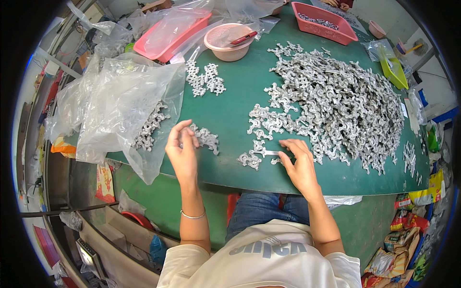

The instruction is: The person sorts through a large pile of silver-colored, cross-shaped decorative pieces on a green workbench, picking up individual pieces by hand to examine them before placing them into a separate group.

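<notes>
My left hand (181, 152) hovers over the near left part of the table, fingers loosely curled and apart, with nothing visible in them. Just beside its fingertips lies a small cluster of grey cast-metal parts (206, 139) with rounded lobes. My right hand (301, 168) is closed, thumb against fingers, on a short flat metal bar (270, 153). The bar's far end reaches a few loose metal parts (249, 161) lying near the table edge. A large heap of the same parts (345, 110) spreads to the right, behind my right hand.
Clear plastic bags (129, 105) cover more parts at left. Another group of parts (204, 78) lies below a pink bowl (228, 45) with a red-handled tool on it. Pink trays (175, 33) stand farther back. A green scoop-like tray (394, 72) sits beyond the heap.
</notes>
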Tool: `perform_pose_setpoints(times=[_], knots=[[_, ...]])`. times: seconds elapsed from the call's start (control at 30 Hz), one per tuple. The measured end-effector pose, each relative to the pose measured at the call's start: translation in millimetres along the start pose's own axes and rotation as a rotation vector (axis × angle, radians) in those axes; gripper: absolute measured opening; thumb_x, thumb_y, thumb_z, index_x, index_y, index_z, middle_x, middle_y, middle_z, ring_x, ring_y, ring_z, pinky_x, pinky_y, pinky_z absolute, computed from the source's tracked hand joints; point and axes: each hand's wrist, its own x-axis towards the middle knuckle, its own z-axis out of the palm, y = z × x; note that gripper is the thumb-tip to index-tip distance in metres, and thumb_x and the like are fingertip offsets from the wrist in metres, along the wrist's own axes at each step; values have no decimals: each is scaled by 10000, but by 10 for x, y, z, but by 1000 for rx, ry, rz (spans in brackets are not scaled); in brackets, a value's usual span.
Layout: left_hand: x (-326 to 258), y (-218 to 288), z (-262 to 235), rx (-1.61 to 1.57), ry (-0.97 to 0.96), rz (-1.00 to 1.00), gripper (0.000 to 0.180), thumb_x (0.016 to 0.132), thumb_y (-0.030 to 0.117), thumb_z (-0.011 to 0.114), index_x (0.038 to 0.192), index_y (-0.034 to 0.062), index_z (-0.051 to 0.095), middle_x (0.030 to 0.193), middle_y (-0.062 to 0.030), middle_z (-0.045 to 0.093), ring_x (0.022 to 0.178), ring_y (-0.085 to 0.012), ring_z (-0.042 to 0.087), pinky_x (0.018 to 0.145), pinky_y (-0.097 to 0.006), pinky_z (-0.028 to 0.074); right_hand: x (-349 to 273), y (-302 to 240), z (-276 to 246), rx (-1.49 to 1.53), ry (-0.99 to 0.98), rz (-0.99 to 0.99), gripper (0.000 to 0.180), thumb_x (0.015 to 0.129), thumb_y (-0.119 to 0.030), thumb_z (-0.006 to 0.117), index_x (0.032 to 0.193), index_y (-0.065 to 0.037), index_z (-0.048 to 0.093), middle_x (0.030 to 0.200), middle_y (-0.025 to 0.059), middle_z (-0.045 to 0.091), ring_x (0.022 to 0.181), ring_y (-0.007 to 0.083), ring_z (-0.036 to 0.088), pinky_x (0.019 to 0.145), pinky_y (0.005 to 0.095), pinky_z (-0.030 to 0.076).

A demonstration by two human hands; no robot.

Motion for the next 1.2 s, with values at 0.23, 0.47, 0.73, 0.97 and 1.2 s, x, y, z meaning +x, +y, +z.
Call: perform_pose_setpoints(times=[0.23,0.47,0.73,0.97,1.2], knots=[[-254,-104,226,1144,-563,370,182,725,23,611,906,40,606,994,-84,520,751,-255,571,632,-346,458,289,136,265,-308,96,-209,201,692,-41,644,884,1,600,822,104,539,795,266,494,756,355,397],[-305,-132,136,1131,-501,449,250,720,12,620,966,48,592,977,-66,526,689,-212,574,591,-329,454,177,60,64,8,238,-120,44,735,-13,617,767,15,630,697,107,608,610,213,542,569,305,419],[-751,204,547,29,-646,-105,382,715,-54,632,1087,-13,556,817,-29,570,641,-40,477,551,-177,372,-278,-244,-202,863,-28,340,112,830,-57,559,860,44,594,751,104,627,667,119,572,615,229,430],[-829,305,584,-13,-675,-71,337,719,-74,623,1049,-32,573,668,0,532,573,-33,439,505,-169,335,-398,-357,-303,957,-42,292,81,844,-4,528,858,37,596,772,95,623,719,116,580,672,244,458],[-919,402,586,-49,-652,-147,327,735,-61,598,1059,-33,569,719,-24,543,554,-33,440,486,-169,343,-458,-491,-338,626,95,113,63,750,62,597,811,50,608,753,110,618,681,161,571,618,271,452]])
